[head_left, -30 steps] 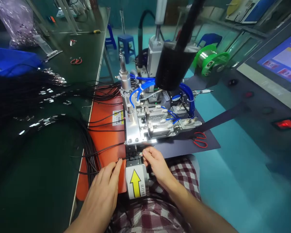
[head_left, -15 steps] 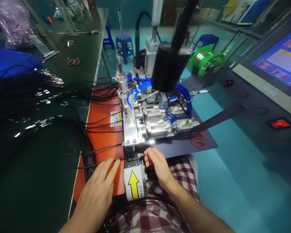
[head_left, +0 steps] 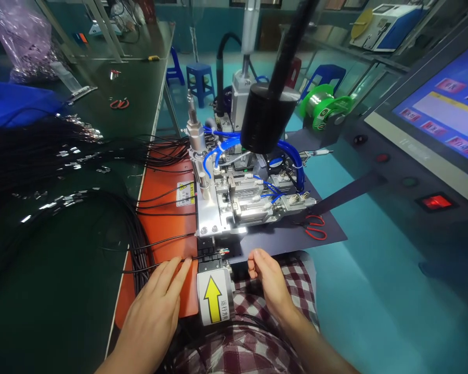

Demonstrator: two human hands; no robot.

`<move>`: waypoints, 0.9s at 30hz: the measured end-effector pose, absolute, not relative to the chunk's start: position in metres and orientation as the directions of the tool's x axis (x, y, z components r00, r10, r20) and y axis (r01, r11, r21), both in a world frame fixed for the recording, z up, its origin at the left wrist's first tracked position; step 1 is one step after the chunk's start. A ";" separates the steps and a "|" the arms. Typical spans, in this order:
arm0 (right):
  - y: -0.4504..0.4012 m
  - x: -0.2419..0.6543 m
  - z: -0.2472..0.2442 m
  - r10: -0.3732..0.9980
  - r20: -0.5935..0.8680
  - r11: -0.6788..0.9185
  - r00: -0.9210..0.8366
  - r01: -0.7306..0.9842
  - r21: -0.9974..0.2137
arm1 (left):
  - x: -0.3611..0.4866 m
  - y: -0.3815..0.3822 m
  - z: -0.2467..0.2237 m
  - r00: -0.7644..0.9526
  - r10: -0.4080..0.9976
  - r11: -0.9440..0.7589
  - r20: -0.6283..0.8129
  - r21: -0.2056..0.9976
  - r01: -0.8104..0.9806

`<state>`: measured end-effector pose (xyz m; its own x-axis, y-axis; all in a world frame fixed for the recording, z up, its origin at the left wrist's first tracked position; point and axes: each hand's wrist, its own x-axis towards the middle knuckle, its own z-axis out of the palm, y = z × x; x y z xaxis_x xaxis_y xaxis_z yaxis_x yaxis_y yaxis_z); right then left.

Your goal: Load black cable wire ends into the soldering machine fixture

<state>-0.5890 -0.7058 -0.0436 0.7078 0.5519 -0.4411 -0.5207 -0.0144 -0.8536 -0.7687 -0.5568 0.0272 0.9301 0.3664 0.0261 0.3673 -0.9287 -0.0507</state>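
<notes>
My left hand (head_left: 159,296) lies on the orange board (head_left: 167,228), its fingertips on a black cable (head_left: 150,266) that runs right into a black fixture (head_left: 207,258). Small coloured wire ends (head_left: 224,251) stick out at the fixture's right side. Just right of them my right hand (head_left: 267,275) is in the air with its fingers curled together, apart from the wires; whether anything small is between the fingertips cannot be made out. Below the fixture sits a round part with a yellow arrow (head_left: 213,300). The metal machine (head_left: 242,192) stands beyond both hands.
Black cable bundles (head_left: 136,228) lie on the left, reaching over the dark green table (head_left: 54,291). Red-handled scissors (head_left: 315,227) rest on the grey plate right of the machine. A green spool (head_left: 322,106) and a control panel with a screen (head_left: 444,114) are at the right.
My right hand has moved right, off the coloured wire ends. My left hand stays on the cable. The view has shifted slightly.
</notes>
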 end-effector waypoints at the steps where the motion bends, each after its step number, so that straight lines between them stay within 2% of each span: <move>1: -0.706 -0.589 -0.043 0.551 -0.444 -0.015 0.707 -0.523 -0.852 | -0.770 -0.557 0.027 0.931 0.363 -0.930 0.026 -0.055 0.364; 5: -0.707 -0.591 -0.040 0.543 -0.452 -0.019 0.708 -0.527 -0.849 | -0.768 -0.552 0.023 0.940 0.341 -0.937 0.034 -0.069 0.342; 9: -0.706 -0.592 -0.035 0.548 -0.456 -0.027 0.702 -0.530 -0.848 | -0.743 -0.535 0.023 0.925 0.377 -0.924 0.058 -0.042 0.379; 12: -0.706 -0.592 -0.033 0.555 -0.455 -0.030 0.697 -0.529 -0.848 | -0.721 -0.518 0.030 0.915 0.402 -0.916 0.031 0.013 0.402; 15: -0.710 -0.592 -0.032 0.553 -0.462 -0.036 0.693 -0.535 -0.844 | -0.719 -0.509 0.046 0.917 0.398 -0.910 -0.009 0.123 0.396; 17: -0.714 -0.591 -0.031 0.545 -0.468 -0.044 0.696 -0.534 -0.844 | -0.731 -0.512 0.060 0.945 0.325 -0.923 -0.027 0.210 0.323; 19: -0.718 -0.591 -0.030 0.538 -0.470 -0.053 0.700 -0.528 -0.848 | -0.747 -0.520 0.074 0.980 0.153 -0.945 -0.127 0.271 0.183; 22: -0.721 -0.590 -0.026 0.543 -0.476 -0.060 0.692 -0.533 -0.844 | -0.769 -0.531 0.089 0.960 -0.036 -0.956 -0.279 0.289 0.048; 25: -0.719 -0.589 -0.019 0.551 -0.469 -0.058 0.690 -0.528 -0.847 | -0.778 -0.533 0.094 0.966 -0.075 -0.947 -0.245 0.320 0.008; 27: -0.717 -0.590 -0.011 0.559 -0.432 -0.067 0.708 -0.480 -0.875 | -0.779 -0.529 0.095 0.985 -0.032 -0.925 -0.169 0.379 0.035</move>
